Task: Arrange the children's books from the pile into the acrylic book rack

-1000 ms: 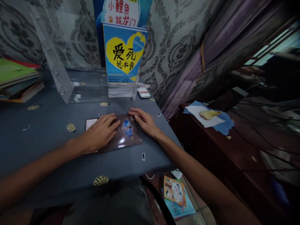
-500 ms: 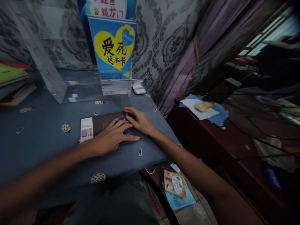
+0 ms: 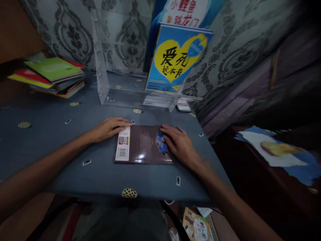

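A dark brown book (image 3: 142,144) lies flat on the grey-blue tabletop (image 3: 100,177), with a white barcode strip along its left side and a blue picture near its right. My left hand (image 3: 110,129) rests at the book's upper left corner, its fingers extended and close together over the edge. On the right side, my right hand (image 3: 179,142) lies over the book's edge with its fingers spread, partly hiding the blue picture. Neither hand is wrapped round anything.
Behind the book stands a clear acrylic rack (image 3: 102,80) holding a blue book with a yellow heart (image 3: 175,60). Stacked books (image 3: 55,75) sit at the back left. A dark red surface at the right bears a cloth and paper (image 3: 271,150). More books (image 3: 197,226) lie below the table.
The view has turned left. My left hand has moved from the book's middle to its upper left corner, uncovering the cover; my right hand now lies over the right edge.
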`<state>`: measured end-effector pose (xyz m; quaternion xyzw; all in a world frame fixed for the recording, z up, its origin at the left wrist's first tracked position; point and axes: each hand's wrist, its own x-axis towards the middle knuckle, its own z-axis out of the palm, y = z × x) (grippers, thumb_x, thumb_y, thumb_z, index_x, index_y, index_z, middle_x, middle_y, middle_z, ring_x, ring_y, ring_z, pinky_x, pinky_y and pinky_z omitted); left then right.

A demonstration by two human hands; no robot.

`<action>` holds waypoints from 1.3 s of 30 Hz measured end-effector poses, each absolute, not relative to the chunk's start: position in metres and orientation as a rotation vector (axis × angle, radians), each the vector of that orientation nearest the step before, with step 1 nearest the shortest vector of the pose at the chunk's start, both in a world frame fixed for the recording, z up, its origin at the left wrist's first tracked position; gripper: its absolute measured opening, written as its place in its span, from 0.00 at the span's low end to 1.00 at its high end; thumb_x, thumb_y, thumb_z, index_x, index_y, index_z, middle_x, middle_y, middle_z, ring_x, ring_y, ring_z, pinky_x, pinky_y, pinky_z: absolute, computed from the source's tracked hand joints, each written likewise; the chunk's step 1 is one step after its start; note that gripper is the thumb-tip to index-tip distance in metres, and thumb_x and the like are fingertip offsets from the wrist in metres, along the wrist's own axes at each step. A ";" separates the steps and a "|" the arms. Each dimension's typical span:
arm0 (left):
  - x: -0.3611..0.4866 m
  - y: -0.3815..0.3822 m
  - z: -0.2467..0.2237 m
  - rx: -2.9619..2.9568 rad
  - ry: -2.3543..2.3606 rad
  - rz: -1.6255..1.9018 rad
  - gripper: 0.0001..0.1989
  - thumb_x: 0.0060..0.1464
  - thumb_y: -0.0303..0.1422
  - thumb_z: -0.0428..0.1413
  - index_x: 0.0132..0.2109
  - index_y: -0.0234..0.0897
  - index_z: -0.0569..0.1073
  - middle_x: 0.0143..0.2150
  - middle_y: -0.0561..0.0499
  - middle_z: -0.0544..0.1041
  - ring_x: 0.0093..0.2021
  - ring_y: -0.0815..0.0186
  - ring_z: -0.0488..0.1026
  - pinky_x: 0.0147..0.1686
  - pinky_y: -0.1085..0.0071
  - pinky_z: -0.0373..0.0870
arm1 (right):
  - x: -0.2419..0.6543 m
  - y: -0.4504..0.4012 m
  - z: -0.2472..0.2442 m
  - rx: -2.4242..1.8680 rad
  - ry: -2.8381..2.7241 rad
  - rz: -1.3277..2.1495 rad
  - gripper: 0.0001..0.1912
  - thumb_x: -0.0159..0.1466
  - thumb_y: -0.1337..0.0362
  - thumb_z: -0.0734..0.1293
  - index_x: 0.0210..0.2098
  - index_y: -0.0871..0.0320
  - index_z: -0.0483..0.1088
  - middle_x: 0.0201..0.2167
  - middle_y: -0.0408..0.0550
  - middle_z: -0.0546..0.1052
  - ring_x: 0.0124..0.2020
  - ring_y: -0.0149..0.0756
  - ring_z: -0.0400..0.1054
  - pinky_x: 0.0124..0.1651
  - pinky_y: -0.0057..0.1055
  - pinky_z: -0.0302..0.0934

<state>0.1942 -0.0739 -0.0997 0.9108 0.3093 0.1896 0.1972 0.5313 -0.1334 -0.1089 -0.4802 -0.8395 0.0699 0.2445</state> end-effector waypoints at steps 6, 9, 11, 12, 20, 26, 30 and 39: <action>0.197 -0.073 -0.100 2.464 0.846 0.602 0.19 0.68 0.29 0.47 0.60 0.45 0.74 0.58 0.47 0.77 0.58 0.62 0.73 0.59 0.60 0.67 | 0.468 -0.123 -0.088 -1.050 -2.625 0.080 0.20 0.73 0.62 0.57 0.60 0.55 0.72 0.56 0.61 0.73 0.55 0.52 0.66 0.55 0.54 0.65; 0.198 -0.075 -0.103 2.469 0.866 0.633 0.19 0.68 0.27 0.46 0.59 0.41 0.75 0.56 0.46 0.78 0.57 0.62 0.73 0.59 0.60 0.66 | 0.435 -0.116 -0.081 -0.985 -2.741 0.096 0.20 0.74 0.61 0.57 0.62 0.54 0.70 0.50 0.60 0.71 0.49 0.49 0.64 0.52 0.49 0.64; 0.197 -0.076 -0.104 2.469 0.867 0.637 0.19 0.67 0.27 0.46 0.58 0.40 0.76 0.56 0.46 0.79 0.57 0.62 0.73 0.59 0.61 0.66 | 0.423 -0.115 -0.080 -0.975 -2.769 0.105 0.20 0.74 0.59 0.58 0.61 0.54 0.71 0.48 0.59 0.70 0.48 0.49 0.62 0.51 0.47 0.63; 0.197 -0.075 -0.105 2.466 0.867 0.635 0.19 0.67 0.27 0.46 0.57 0.41 0.76 0.55 0.46 0.79 0.56 0.62 0.73 0.59 0.61 0.66 | 0.420 -0.117 -0.080 -0.970 -2.773 0.113 0.20 0.74 0.58 0.58 0.61 0.54 0.71 0.47 0.58 0.70 0.48 0.49 0.62 0.51 0.47 0.62; 0.194 -0.069 -0.111 2.455 0.863 0.640 0.19 0.67 0.26 0.47 0.57 0.43 0.77 0.55 0.48 0.79 0.56 0.63 0.73 0.58 0.61 0.65 | 0.429 -0.166 -0.081 -0.758 -2.803 0.239 0.17 0.73 0.54 0.62 0.58 0.46 0.73 0.45 0.51 0.71 0.43 0.42 0.62 0.45 0.39 0.61; 0.195 -0.075 -0.108 2.523 0.915 0.635 0.20 0.66 0.26 0.46 0.57 0.44 0.76 0.53 0.48 0.78 0.54 0.62 0.72 0.56 0.61 0.66 | 0.426 -0.190 -0.085 -0.890 -2.736 0.222 0.17 0.73 0.61 0.61 0.59 0.46 0.72 0.48 0.52 0.73 0.46 0.42 0.65 0.49 0.40 0.65; 0.199 -0.083 -0.106 2.642 0.982 0.631 0.20 0.66 0.27 0.45 0.57 0.43 0.77 0.43 0.47 0.76 0.46 0.62 0.71 0.47 0.65 0.68 | 0.420 -0.193 -0.085 -1.029 -2.717 0.152 0.18 0.72 0.60 0.62 0.60 0.53 0.70 0.60 0.59 0.69 0.57 0.48 0.64 0.58 0.47 0.64; 0.201 -0.098 -0.089 2.766 1.045 0.516 0.16 0.63 0.29 0.46 0.48 0.39 0.77 0.39 0.48 0.77 0.38 0.63 0.73 0.39 0.70 0.66 | 0.417 -0.205 -0.083 -1.082 -2.833 0.111 0.32 0.69 0.49 0.65 0.67 0.57 0.61 0.68 0.65 0.63 0.73 0.59 0.49 0.68 0.67 0.50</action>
